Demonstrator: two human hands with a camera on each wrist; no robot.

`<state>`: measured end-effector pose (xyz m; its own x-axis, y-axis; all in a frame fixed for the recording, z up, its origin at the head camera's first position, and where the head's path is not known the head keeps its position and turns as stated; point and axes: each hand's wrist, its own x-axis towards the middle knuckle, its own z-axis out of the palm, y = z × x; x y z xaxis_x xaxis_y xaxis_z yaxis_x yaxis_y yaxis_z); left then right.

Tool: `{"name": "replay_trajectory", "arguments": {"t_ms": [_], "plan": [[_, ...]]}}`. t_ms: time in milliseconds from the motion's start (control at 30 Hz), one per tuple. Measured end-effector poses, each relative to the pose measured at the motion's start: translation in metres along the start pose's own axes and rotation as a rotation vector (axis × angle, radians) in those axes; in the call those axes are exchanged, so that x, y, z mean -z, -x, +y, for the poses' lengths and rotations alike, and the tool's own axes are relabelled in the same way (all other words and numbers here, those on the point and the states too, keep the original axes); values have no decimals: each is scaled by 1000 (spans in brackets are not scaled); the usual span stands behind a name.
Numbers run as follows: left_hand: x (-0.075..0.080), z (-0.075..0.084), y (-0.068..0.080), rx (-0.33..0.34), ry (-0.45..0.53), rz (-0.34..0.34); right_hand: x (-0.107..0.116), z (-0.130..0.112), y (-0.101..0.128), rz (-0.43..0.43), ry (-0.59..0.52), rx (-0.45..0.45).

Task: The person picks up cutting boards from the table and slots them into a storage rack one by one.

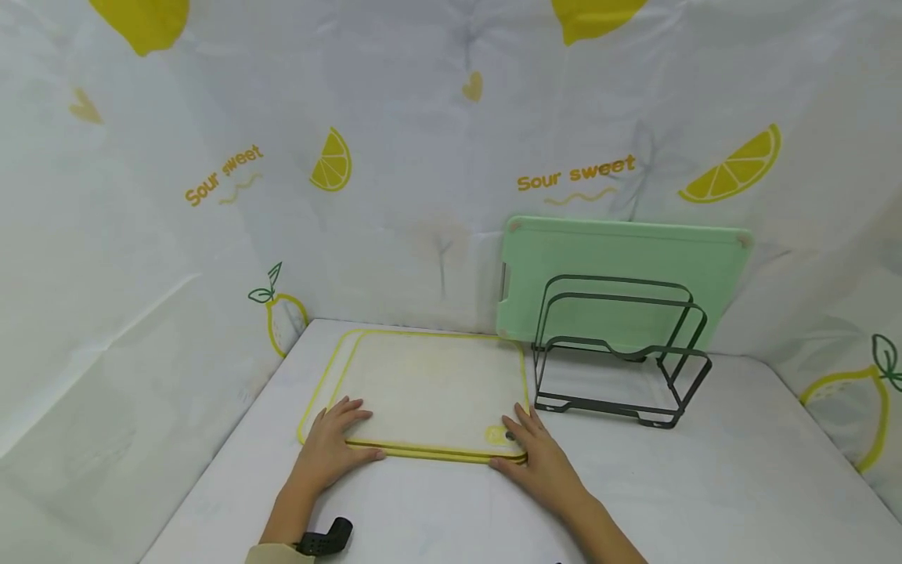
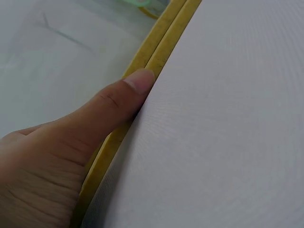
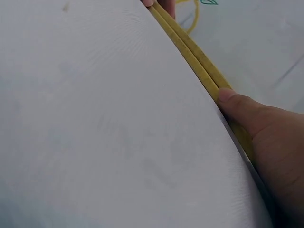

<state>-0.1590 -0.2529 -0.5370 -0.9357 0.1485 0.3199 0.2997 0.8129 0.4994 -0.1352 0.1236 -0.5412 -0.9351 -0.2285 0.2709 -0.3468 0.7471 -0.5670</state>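
Cataloguing, head view: rack (image 1: 606, 406); left of it on bench (image 1: 761, 446), upper board (image 1: 430, 388) over lower board (image 1: 334, 376), the latter projecting farther from rack; green board (image 1: 627, 254) behind rack. Left hand (image 1: 334, 439) and right hand (image 1: 539, 462): fingers extended. Hazard, judged: uneven pressure could skew boards into rack. Room: bench right of rack. Left wrist view: thumb against both yellow edges. Right wrist view: likewise.

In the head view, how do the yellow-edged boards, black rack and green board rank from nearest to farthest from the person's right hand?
1. Yellow-edged boards: touching the right hand, to its left.
2. Black rack: ahead, to its right.
3. Green board: farther back, behind the rack's loops.
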Motion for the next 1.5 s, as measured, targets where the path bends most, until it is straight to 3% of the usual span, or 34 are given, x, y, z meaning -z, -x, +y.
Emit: {"name": "replay_trajectory", "arguments": {"t_ms": [467, 767, 1167, 1500], "plan": [[3, 5, 4, 47, 27, 66, 4, -2, 1, 6, -2, 28], [1, 9, 6, 59, 110, 101, 5, -1, 4, 48, -24, 44], [9, 14, 9, 35, 67, 41, 1, -4, 8, 39, -81, -2], [9, 12, 8, 19, 71, 35, 3, -5, 7, 114, -16, 76]]}}
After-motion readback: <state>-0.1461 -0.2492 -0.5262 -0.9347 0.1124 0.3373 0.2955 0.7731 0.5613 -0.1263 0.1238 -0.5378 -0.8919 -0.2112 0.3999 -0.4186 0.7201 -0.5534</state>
